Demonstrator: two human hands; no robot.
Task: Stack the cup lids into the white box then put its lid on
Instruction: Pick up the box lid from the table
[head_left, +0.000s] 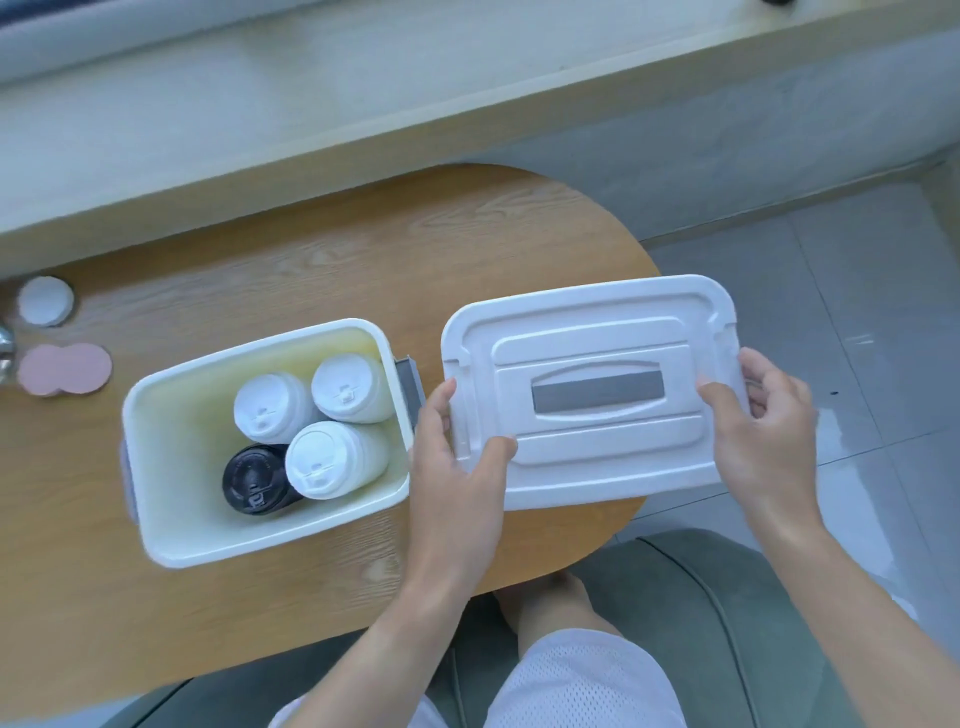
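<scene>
The open white box (171, 519) sits on the wooden table, left of centre. Inside it stand three stacks of white cup lids (340, 457) and one stack of black cup lids (254, 478). To the right of the box, the white box lid (597, 332) with a grey handle is held flat above the table's right end. My left hand (457, 457) grips its left edge, thumb on top. My right hand (758, 421) grips its right edge.
A white round cap (45, 300) and a pink double-round coaster (65, 368) lie at the table's far left. A pale wooden ledge (260, 130) runs behind the table. A grey-green seat (701, 597) and my knee are below, tiled floor to the right.
</scene>
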